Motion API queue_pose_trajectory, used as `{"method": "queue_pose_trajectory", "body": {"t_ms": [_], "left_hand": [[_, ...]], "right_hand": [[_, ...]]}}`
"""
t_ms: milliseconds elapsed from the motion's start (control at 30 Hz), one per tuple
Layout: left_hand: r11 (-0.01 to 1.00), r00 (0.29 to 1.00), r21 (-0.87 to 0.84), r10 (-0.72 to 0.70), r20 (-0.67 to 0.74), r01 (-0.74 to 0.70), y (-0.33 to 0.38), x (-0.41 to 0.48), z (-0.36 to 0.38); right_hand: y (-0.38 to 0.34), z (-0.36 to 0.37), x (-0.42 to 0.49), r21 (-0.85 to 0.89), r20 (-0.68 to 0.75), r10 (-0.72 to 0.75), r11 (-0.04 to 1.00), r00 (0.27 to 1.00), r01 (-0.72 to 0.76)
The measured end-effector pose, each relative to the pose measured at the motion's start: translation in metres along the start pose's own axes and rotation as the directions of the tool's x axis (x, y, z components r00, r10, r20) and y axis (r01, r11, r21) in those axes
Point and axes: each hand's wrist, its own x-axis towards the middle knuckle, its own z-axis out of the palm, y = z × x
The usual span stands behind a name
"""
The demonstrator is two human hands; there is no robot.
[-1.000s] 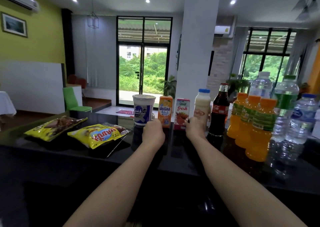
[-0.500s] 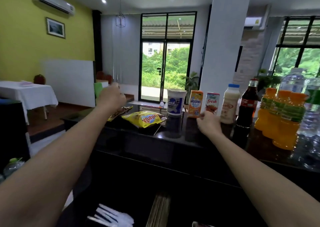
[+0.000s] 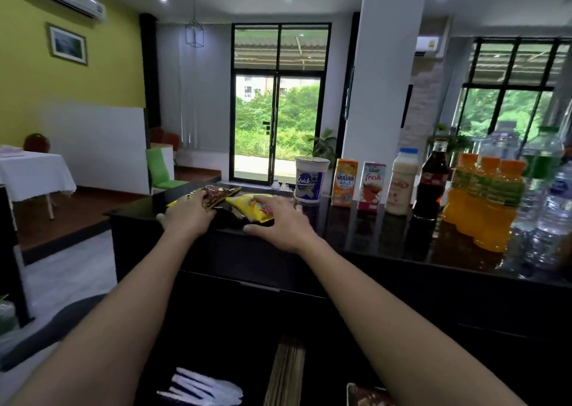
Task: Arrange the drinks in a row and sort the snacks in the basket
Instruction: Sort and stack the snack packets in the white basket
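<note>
At centre frame, on the near edge of the glossy black table point(image 3: 387, 238), both hands are on the snacks. The left hand point(image 3: 188, 216) has its fingers curled over the near end of a brown-and-yellow snack packet point(image 3: 218, 192) and grips it. The right hand point(image 3: 278, 223) lies spread and fairly flat on a yellow snack packet point(image 3: 247, 209), thumb out along the near edge, pressing more than holding.

The step in hand looks like gathering the two packets for the basket. To do it well, the right hand should close thumb against fingers on the packet's sealed edge, not its puffed middle, so the contents aren't crushed. Both packets should then lift straight up, since they overlap slightly and the Quick cup point(image 3: 311, 179) stands just beside them. A woven-looking rim at the bottom right edge of the frame may be the basket, but it is cropped too hard to say.

The drinks already stand in a rough line running right: the cup, an orange juice carton point(image 3: 344, 182), a pink-and-white carton point(image 3: 373, 185), a white milk bottle point(image 3: 402, 184), a Coca-Cola bottle point(image 3: 431, 179), then orange drink bottles point(image 3: 483, 201) and water bottles point(image 3: 551, 198) bunched at the right edge.

Readable writing: "Quick" on the cup, Thai script with a "4" on the orange carton, "fresh" on the pink one, and Coca-Cola script on the red label. The yellow packet's red lettering is mostly covered.
</note>
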Motion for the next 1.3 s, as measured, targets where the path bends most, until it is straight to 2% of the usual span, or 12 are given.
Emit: {"method": "queue_pose_trajectory", "body": {"t_ms": [133, 200, 367, 500, 600, 733, 833, 967, 1100, 1200, 1300], "left_hand": [[0.996, 0.991, 0.046, 0.078, -0.108, -0.073, 0.006, -0.006, 0.0], [0.988, 0.986, 0.102, 0.128, -0.111, -0.117, 0.005, -0.009, 0.001], [0.969, 0.964, 0.152, 0.217, -0.156, -0.193, -0.007, -0.029, 0.001], [0.972, 0.941, 0.063, 0.233, -0.244, -0.225, -0.001, -0.064, -0.01], [0.925, 0.886, -0.109, 0.309, -0.347, -0.365, 0.016, -0.089, -0.017], [0.77, 0.8, -0.308, 0.402, -0.445, -0.558, 0.053, -0.121, -0.02], [0.673, 0.753, -0.373, 0.447, -0.483, -0.639, 0.085, -0.158, -0.011], [0.599, 0.74, -0.439, 0.488, -0.462, -0.669, 0.115, -0.219, 0.026], [0.553, 0.749, -0.513, 0.556, -0.36, -0.657, 0.137, -0.292, 0.067], [0.564, 0.77, -0.548, 0.577, -0.273, -0.617, 0.136, -0.335, 0.096], [0.609, 0.743, -0.468, 0.646, -0.176, -0.64, 0.122, -0.368, 0.124]], "right_hand": [[0.003, -0.001, -0.001, 0.056, -0.149, 0.003, 0.998, 0.989, 0.006], [0.003, 0.001, -0.005, 0.09, -0.208, 0.025, 0.996, 0.978, -0.006], [0.0, -0.008, -0.026, 0.378, -0.309, 0.179, 0.924, 0.934, -0.052], [0.017, -0.022, -0.051, 0.487, -0.355, 0.289, 0.869, 0.889, -0.089], [0.035, -0.035, -0.076, 0.669, -0.359, 0.362, 0.742, 0.86, -0.033], [0.058, -0.074, -0.127, 0.607, -0.509, 0.348, 0.794, 0.787, 0.042], [0.081, -0.102, -0.169, 0.551, -0.552, 0.273, 0.829, 0.788, 0.099], [0.12, -0.125, -0.23, 0.551, -0.599, 0.297, 0.827, 0.744, 0.113], [0.165, -0.125, -0.292, 0.595, -0.594, 0.419, 0.804, 0.686, 0.024], [0.193, -0.107, -0.334, 0.582, -0.497, 0.459, 0.806, 0.736, -0.109], [0.209, -0.075, -0.374, 0.488, -0.384, 0.455, 0.839, 0.803, -0.242]]}}
